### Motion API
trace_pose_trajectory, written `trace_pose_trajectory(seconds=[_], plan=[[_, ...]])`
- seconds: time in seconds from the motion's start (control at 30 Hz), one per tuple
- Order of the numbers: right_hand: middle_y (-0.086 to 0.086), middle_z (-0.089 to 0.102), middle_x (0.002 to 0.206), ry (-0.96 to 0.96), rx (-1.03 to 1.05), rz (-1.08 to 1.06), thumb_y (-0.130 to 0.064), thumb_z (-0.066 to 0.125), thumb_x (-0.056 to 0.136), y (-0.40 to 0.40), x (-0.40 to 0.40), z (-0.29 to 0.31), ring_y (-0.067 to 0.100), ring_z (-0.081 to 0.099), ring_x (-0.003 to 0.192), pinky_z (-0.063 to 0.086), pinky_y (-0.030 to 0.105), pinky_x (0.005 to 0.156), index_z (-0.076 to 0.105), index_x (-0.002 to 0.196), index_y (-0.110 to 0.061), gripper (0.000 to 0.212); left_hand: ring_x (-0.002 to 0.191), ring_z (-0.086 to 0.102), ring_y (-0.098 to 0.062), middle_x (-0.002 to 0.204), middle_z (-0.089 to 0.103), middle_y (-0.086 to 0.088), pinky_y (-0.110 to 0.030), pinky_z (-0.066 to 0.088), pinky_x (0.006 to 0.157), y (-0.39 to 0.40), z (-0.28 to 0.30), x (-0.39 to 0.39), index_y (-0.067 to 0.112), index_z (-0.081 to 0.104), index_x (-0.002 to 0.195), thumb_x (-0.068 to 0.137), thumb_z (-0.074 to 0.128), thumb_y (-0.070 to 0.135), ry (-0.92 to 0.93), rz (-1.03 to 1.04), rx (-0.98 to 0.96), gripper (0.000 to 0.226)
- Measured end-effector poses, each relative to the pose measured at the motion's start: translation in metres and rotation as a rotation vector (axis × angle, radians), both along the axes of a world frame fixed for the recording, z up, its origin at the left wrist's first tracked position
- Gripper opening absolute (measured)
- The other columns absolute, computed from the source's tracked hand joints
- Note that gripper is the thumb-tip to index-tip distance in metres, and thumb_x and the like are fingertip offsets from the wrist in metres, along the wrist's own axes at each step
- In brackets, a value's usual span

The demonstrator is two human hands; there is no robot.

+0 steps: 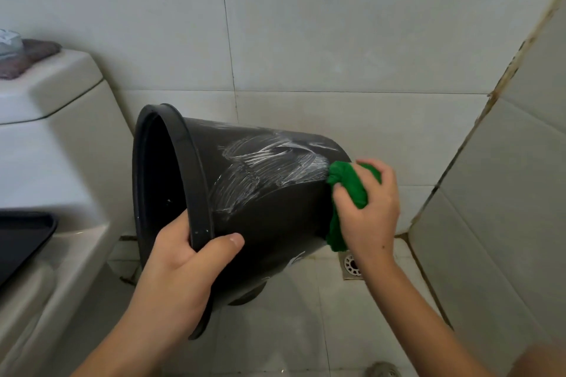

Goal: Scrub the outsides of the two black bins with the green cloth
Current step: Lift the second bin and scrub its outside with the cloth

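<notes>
**A:** Look, the black bin [269,208] is tipped on its side in mid-air, mouth toward the toilet [52,162], base toward the corner of the tiled wall [337,24]. The left hand [180,269] is clamped on the rim, thumb on the outside, fingers hooked inside.

**B:** And the right hand [367,208] is curled tight round the green cloth [349,184], pressing it against the wall of the bin down by the base. White soapy streaks run across the upper side.

**A:** That soap is my worry. One hand on a slick rim carries the whole bin. If suds creep under that thumb, I'd say the bin could twist or slip out.

**B:** And drop onto the floor tiles [291,330], right by the floor drain [352,266]. A hard shove from the cloth hand could lever it round the rim grip too.

**A:** The cloth is bunched up, with a tail hanging below the hand. It may skid off the curved edge of the base rather than scrub it.

**B:** The lower side looks mostly bare of streaks, so I reckon that part could get missed unless the bin is turned.

**A:** I see only one bin here. The second is out of sight.

**B:** Something dark lies on the toilet at the left edge, but I cannot tell what it is.
</notes>
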State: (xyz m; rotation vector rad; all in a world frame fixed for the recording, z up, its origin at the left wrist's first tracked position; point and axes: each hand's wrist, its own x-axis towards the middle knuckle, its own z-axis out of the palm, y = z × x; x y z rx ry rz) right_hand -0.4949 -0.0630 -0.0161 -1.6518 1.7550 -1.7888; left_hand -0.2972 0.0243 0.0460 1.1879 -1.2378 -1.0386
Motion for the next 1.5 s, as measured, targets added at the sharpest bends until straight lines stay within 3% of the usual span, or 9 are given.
trace_pose_trajectory(seconds=[0.1, 0.23, 0.37, 0.43, 0.77, 0.97, 1.1, 1.4, 1.5], plan=[[0.009, 0.058, 0.119, 0.195, -0.162, 0.177, -0.028, 0.061, 0.077, 0.022, 0.031, 0.007, 0.027, 0.057, 0.107, 0.043, 0.024, 0.095, 0.074, 0.106, -0.01, 0.036, 0.071, 0.071, -0.011, 0.074, 0.075, 0.002, -0.022, 0.058, 0.063, -0.003, -0.002, -0.004, 0.035, 0.074, 0.078, 0.063, 0.064, 0.022, -0.027, -0.005, -0.003, 0.022], [0.015, 0.057, 0.123, 0.343, -0.293, 0.231, -0.029, 0.065, 0.079, 0.027, 0.028, 0.014, 0.028, 0.057, 0.11, 0.046, 0.031, 0.096, 0.072, 0.111, -0.011, 0.037, 0.079, 0.074, -0.027, 0.079, 0.076, -0.005, -0.053, 0.058, 0.079, -0.002, -0.001, 0.0, 0.032, 0.076, 0.078, 0.049, 0.067, 0.041, 0.033, 0.031, 0.008, 0.032], [0.003, 0.053, 0.126, -0.031, -0.024, 0.084, -0.049, 0.062, 0.073, 0.013, -0.004, 0.012, 0.009, 0.051, 0.113, 0.04, 0.011, 0.096, 0.062, 0.11, -0.027, 0.043, 0.068, 0.071, -0.018, 0.067, 0.071, -0.001, -0.04, 0.056, 0.068, 0.003, 0.001, 0.005, 0.028, 0.074, 0.069, 0.048, 0.067, 0.04, 0.048, -0.02, -0.002, 0.025], [-0.001, 0.058, 0.114, -0.202, 0.116, 0.095, -0.054, 0.066, 0.069, 0.008, -0.016, 0.012, 0.009, 0.057, 0.102, 0.049, 0.022, 0.09, 0.057, 0.101, -0.034, 0.039, 0.061, 0.066, -0.013, 0.062, 0.067, 0.0, -0.027, 0.055, 0.058, 0.003, 0.0, 0.005, 0.025, 0.073, 0.064, 0.047, 0.071, 0.028, 0.074, -0.062, -0.011, 0.018], [0.001, 0.065, 0.069, -0.78, 0.393, 0.263, -0.004, 0.067, 0.082, 0.004, -0.029, 0.011, 0.021, 0.062, 0.068, 0.049, 0.031, 0.059, 0.066, 0.082, -0.015, 0.011, 0.066, 0.067, -0.006, 0.069, 0.072, 0.002, -0.013, 0.049, 0.059, -0.01, 0.009, 0.019, 0.029, 0.076, 0.07, 0.057, 0.069, 0.003, -0.092, -0.279, -0.1, 0.03], [-0.003, 0.065, 0.064, -0.78, 0.377, 0.295, -0.002, 0.063, 0.083, 0.002, -0.034, 0.022, 0.013, 0.064, 0.06, 0.051, 0.029, 0.054, 0.065, 0.081, -0.014, 0.012, 0.092, 0.07, -0.003, 0.101, 0.074, 0.008, -0.012, 0.053, 0.075, -0.01, 0.019, 0.032, 0.05, 0.07, 0.097, 0.053, 0.076, 0.009, -0.151, -0.34, -0.138, 0.06], [0.001, 0.065, 0.068, -0.733, 0.385, 0.269, -0.001, 0.066, 0.081, 0.005, -0.018, 0.011, 0.018, 0.062, 0.065, 0.05, 0.031, 0.058, 0.066, 0.08, -0.014, 0.013, 0.098, 0.071, -0.005, 0.107, 0.075, 0.012, -0.028, 0.049, 0.083, -0.014, 0.023, 0.031, 0.049, 0.071, 0.101, 0.067, 0.067, 0.045, -0.036, -0.154, -0.056, 0.034], [-0.002, 0.063, 0.071, -0.598, 0.303, 0.136, -0.002, 0.07, 0.079, 0.007, -0.005, -0.004, 0.017, 0.06, 0.069, 0.05, 0.031, 0.062, 0.064, 0.077, -0.019, 0.019, 0.084, 0.075, -0.025, 0.094, 0.078, -0.008, -0.033, 0.058, 0.061, -0.032, 0.027, 0.043, 0.014, 0.072, 0.096, 0.047, 0.066, -0.003, 0.095, -0.151, 0.267, 0.053], [-0.012, 0.061, 0.061, -0.513, 0.257, 0.103, 0.0, 0.07, 0.078, 0.008, -0.001, -0.006, 0.008, 0.057, 0.061, 0.048, 0.029, 0.058, 0.062, 0.072, -0.021, 0.023, 0.085, 0.075, -0.023, 0.095, 0.079, -0.007, -0.032, 0.06, 0.063, -0.033, 0.027, 0.038, 0.014, 0.073, 0.1, 0.05, 0.075, 0.014, 0.153, -0.133, 0.298, 0.05]])
